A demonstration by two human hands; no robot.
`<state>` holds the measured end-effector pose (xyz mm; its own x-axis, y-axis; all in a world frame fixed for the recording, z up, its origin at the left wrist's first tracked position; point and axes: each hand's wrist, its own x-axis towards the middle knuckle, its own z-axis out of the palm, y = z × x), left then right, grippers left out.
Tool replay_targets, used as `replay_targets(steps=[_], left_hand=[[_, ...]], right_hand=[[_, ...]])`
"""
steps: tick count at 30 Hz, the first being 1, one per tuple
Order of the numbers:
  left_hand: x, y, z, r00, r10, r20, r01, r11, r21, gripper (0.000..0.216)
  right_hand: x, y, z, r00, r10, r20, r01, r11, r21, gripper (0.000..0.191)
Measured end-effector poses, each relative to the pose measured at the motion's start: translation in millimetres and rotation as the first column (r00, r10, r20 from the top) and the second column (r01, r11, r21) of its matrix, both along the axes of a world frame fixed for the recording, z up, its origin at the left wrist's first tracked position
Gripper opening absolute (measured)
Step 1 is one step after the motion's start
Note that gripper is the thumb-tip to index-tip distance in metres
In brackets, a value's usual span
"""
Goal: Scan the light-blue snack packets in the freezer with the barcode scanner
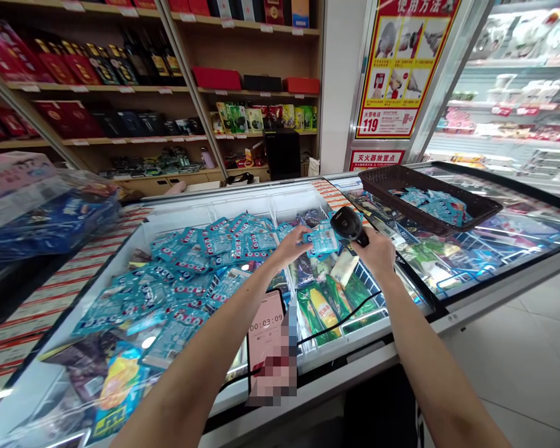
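Note:
My left hand (293,246) pinches the edge of a blue packet (323,241) above the chest freezer. Close by on the right, my right hand (377,254) grips the handle of a black barcode scanner (348,225), its head turned toward the packet. A black cable (340,322) runs across the freezer front. To the left, a large heap of similar blue packets (182,274) lies over the freezer. Below my left forearm lies a phone (267,330) with a timer on its screen, its lower part blurred out.
A brown basket (490,208) with several blue packets rests on the freezer at right. Green corn packages (324,308) lie inside the freezer. Shelves (256,59) of boxes and bottles stand behind. Blue wrapped packs (46,218) sit at far left.

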<state>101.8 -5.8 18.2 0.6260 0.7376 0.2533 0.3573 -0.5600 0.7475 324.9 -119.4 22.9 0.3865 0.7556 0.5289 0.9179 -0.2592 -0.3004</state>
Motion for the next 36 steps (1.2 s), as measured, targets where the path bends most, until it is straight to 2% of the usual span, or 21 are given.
replay_targets(steps=[4, 9, 13, 15, 18, 27, 36], left_hand=[[-23, 9, 4.0, 0.972, 0.151, 0.179, -0.142, 0.988, -0.063, 0.031], [-46, 17, 1.4, 0.933, 0.21, 0.294, -0.209, 0.977, -0.034, 0.032], [-46, 15, -6.3, 0.912, 0.229, 0.34, -0.231, 0.972, -0.037, 0.036], [-45, 14, -9.5, 0.901, 0.232, 0.366, -0.238, 0.971, -0.031, 0.029], [-45, 16, -13.0, 0.896, 0.249, 0.368, -0.257, 0.966, -0.028, 0.017], [-47, 18, -14.8, 0.889, 0.276, 0.365, -0.281, 0.959, -0.04, 0.024], [-45, 10, -6.4, 0.894, 0.313, 0.32, -0.332, 0.943, 0.004, 0.022]], right_hand=[[-1, 1, -2.5, 0.999, 0.043, 0.027, -0.043, 0.999, 0.014, 0.039], [-6, 2, -7.8, 0.985, 0.148, 0.083, -0.147, 0.989, -0.016, 0.041], [-11, 2, -9.7, 0.955, 0.261, 0.142, -0.254, 0.965, -0.07, 0.04], [-14, 2, -9.5, 0.936, 0.313, 0.161, -0.301, 0.949, -0.093, 0.038], [-18, 1, -8.5, 0.915, 0.366, 0.171, -0.347, 0.929, -0.129, 0.037], [-31, -1, -8.0, 0.885, 0.425, 0.19, -0.385, 0.897, -0.216, 0.037], [-32, 0, -10.7, 0.872, 0.427, 0.24, -0.391, 0.901, -0.186, 0.038]])
